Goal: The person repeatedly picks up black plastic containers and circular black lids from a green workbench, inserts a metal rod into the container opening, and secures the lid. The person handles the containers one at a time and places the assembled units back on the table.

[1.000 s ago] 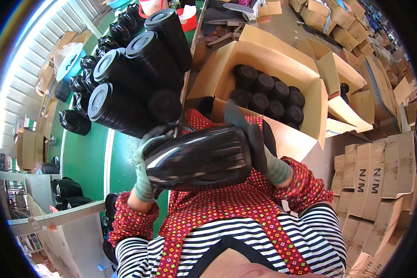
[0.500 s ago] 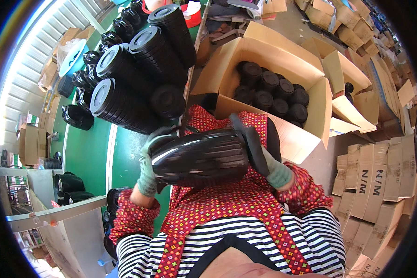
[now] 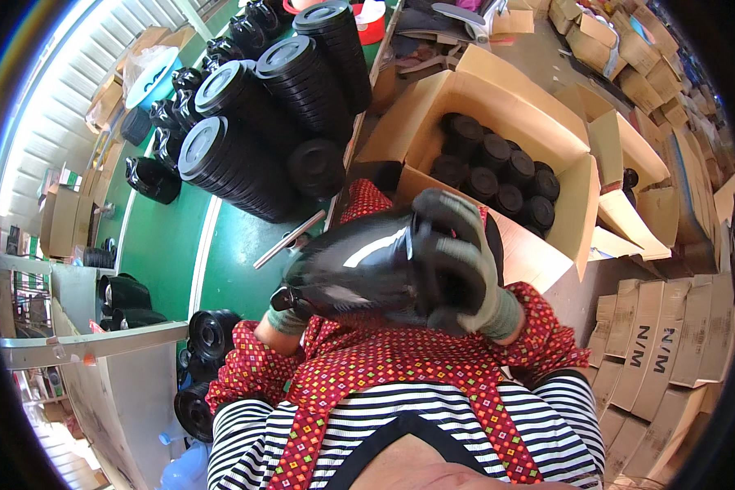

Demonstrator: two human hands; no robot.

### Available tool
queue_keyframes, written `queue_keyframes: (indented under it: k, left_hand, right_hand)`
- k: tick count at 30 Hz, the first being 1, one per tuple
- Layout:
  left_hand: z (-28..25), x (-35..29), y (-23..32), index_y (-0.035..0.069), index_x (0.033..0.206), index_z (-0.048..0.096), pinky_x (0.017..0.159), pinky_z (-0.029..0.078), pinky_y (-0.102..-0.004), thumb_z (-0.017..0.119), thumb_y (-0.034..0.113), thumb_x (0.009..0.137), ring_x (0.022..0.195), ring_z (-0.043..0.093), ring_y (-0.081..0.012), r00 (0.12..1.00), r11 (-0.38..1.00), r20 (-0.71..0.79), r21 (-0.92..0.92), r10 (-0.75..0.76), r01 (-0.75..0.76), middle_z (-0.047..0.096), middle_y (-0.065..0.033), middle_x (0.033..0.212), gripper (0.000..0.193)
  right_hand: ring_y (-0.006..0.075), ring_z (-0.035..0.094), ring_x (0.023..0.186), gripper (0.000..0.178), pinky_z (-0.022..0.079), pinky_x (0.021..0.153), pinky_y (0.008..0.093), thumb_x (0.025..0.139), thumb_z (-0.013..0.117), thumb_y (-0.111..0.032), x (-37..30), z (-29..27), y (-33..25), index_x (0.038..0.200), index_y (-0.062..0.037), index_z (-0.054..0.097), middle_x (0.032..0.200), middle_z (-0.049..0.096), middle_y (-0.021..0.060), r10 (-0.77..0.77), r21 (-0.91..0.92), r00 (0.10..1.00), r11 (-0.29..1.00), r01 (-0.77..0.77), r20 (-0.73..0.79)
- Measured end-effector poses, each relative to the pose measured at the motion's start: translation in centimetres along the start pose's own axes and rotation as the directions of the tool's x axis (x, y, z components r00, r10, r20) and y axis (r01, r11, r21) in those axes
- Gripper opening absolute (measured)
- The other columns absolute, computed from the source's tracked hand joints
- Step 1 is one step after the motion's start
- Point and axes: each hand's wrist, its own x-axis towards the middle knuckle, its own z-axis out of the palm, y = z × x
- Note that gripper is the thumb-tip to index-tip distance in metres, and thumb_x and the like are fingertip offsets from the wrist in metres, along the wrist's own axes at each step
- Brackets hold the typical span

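A glossy black plastic jug-shaped shell (image 3: 359,265) lies sideways in front of my apron, held between both gloved hands. My right hand (image 3: 457,261), in a grey-green glove with dark palm and fingers, wraps round its right end. Most of my left hand (image 3: 290,317) is behind the shell's narrower left end; its glove cuff shows, and it supports the shell there. Beyond the shell, a silver metal rod (image 3: 290,238) lies at the edge of the green table (image 3: 241,245).
Tall stacks of black round lids (image 3: 237,175) stand on the table, beside glossy black shells (image 3: 153,180). At the right, an open carton (image 3: 580,192) holds several black cylindrical pieces. Flat brown cartons (image 3: 645,343) are stacked at far right. More black parts (image 3: 212,335) sit by my left elbow.
The shell has tilted, its left end now lower. My right hand has moved from beside its end to wrap round it, and my left hand has slid lower behind it. The metal rod is now visible.
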Motion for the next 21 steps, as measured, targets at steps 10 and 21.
queue_keyframes:
  k: [10,21]
  left_hand:
    - [4.9,-0.3,3.8,0.002,0.153,0.048,0.105,0.051,-0.0355,0.073,0.014,0.097,0.121,0.064,-0.021,0.97,0.358,-0.195,0.924,0.142,0.133,0.067,-0.0134,0.133,0.062]
    - [15.4,-2.5,3.4,0.006,0.141,0.056,0.118,0.038,-0.0573,0.103,0.038,0.058,0.145,0.041,-0.0513,0.719,-0.26,0.537,0.843,0.441,-0.471,0.038,-0.0305,0.158,0.1]
  right_hand:
    - [0.0273,0.064,0.127,0.063,0.054,0.109,0.0428,0.108,0.051,-0.044,-7.3,1.2,4.7,0.154,-0.0015,0.046,0.143,0.062,0.015,0.795,0.864,0.589,0.391,-0.317,-0.144]
    - [0.0318,0.063,0.127,0.054,0.057,0.106,0.0456,0.113,0.036,-0.041,-14.1,1.6,11.3,0.146,-0.002,0.052,0.143,0.061,0.018,0.887,0.983,0.461,0.068,-0.17,0.019]
